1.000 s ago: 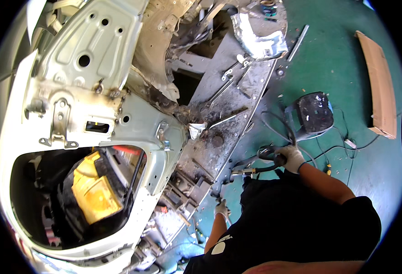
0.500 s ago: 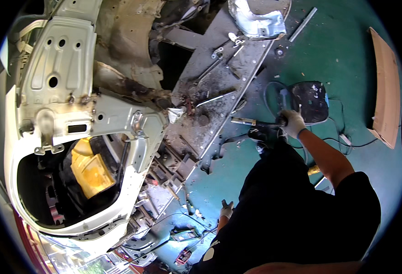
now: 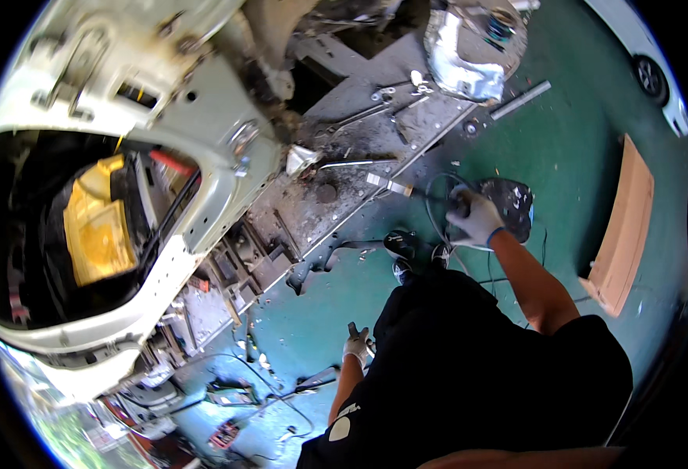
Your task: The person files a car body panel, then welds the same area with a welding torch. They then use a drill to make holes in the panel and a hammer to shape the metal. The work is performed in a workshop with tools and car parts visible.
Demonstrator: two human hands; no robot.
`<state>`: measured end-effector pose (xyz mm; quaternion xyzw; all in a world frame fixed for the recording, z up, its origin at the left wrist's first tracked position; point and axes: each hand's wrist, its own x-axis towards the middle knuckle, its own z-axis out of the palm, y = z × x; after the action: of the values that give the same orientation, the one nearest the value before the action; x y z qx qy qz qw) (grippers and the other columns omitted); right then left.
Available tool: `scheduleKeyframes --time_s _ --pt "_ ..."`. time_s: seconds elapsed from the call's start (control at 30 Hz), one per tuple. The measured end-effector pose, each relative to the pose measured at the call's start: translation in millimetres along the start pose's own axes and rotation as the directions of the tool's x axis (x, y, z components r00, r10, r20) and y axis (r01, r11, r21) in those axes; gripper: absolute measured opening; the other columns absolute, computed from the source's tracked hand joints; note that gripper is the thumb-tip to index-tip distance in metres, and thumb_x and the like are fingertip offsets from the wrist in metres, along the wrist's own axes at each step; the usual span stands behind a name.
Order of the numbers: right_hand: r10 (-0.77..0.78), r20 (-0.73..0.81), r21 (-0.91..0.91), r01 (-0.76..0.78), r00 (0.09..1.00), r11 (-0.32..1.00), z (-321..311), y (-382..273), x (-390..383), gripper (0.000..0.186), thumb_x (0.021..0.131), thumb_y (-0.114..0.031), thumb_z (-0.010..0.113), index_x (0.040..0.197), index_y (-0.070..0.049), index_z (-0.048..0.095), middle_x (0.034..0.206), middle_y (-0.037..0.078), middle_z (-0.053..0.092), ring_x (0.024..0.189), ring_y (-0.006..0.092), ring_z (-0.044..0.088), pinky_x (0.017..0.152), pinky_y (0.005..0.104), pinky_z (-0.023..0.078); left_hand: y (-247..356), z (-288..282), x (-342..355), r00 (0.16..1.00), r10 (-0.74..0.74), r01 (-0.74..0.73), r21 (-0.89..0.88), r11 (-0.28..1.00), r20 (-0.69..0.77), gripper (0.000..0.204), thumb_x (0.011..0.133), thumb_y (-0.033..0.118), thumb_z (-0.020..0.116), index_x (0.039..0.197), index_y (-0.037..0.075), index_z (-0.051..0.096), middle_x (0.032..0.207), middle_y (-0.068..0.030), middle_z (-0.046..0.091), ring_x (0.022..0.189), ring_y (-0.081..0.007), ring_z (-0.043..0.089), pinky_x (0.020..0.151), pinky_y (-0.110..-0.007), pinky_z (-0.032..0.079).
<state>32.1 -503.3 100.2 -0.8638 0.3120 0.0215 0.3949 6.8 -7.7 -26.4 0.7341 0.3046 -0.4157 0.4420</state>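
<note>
Hands apart, both gloved. Right hand [image 3: 477,222] clamped on the dark handle of a torch-like tool [image 3: 391,185], right of the grey platform [image 3: 346,186], pale tip overlapping its edge in view. Left hand [image 3: 355,345] off the platform's lower right side; can't tell if gripping anything. Black stool [image 3: 517,205] right of platform, cardboard piece [image 3: 627,228] farther right. Car body [image 3: 223,176] left of platform.
</note>
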Motion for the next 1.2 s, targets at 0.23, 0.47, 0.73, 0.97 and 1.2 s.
scheduleKeyframes --time_s 0.23,0.47,0.73,0.97,1.2 --pt "-0.174 -0.228 0.116 0.205 0.958 0.972 -58 -62 47 0.061 0.083 -0.039 0.084 0.128 -0.003 0.065 0.109 0.019 0.076 0.101 0.0316 0.074 0.090 0.0390 0.057 -61 -27 74 0.964 -0.259 0.265 -0.247 0.932 0.057 0.049 0.098 0.027 0.071 0.139 0.006 0.055 0.096 -0.0103 0.061 0.071 -0.0218 0.061 0.063 -0.040 0.059" --pt "-0.036 -0.056 -0.036 0.034 0.998 0.999 20 -38 32 0.057 0.084 -0.045 0.080 0.122 -0.004 0.066 0.108 0.021 0.075 0.104 0.0364 0.073 0.091 0.0426 0.055 -67 -55 78 0.984 -0.163 0.144 -0.237 0.961 -0.065 0.059 0.098 0.029 0.068 0.150 0.016 0.044 0.095 -0.0136 0.058 0.074 -0.0232 0.061 0.063 -0.039 0.060" --pt "-0.042 0.074 -0.230 0.058 0.996 0.972 50 -27 74 0.057 0.087 -0.055 0.072 0.115 -0.006 0.067 0.107 0.023 0.074 0.102 0.0414 0.070 0.088 0.0484 0.055 -76 -40 71 0.965 -0.261 0.192 -0.576 0.794 -0.037 0.071 0.098 0.021 0.067 0.157 0.033 0.031 0.093 -0.0083 0.052 0.072 -0.0201 0.056 0.063 -0.040 0.057" --pt "0.023 0.260 -0.347 0.071 0.965 0.935 62 6 134 0.066 0.085 -0.055 0.073 0.129 -0.007 0.063 0.110 0.022 0.074 0.102 0.0391 0.072 0.089 0.0466 0.057 -97 -7 64 0.998 0.068 -0.069 0.294 0.953 0.012 0.052 0.097 0.026 0.063 0.146 0.030 0.044 0.136 -0.0195 0.042 0.110 -0.0437 0.053 0.096 -0.050 0.047" --pt "0.067 0.296 -0.318 0.032 0.953 0.948 53 26 181 0.063 0.086 -0.056 0.070 0.129 -0.011 0.065 0.105 0.020 0.076 0.098 0.0384 0.074 0.086 0.0475 0.057 -31 14 18 0.978 0.169 -0.205 0.470 0.859 0.119 0.042 0.098 0.029 0.064 0.137 0.022 0.051 0.120 -0.0156 0.051 0.094 -0.0357 0.058 0.087 -0.048 0.053"
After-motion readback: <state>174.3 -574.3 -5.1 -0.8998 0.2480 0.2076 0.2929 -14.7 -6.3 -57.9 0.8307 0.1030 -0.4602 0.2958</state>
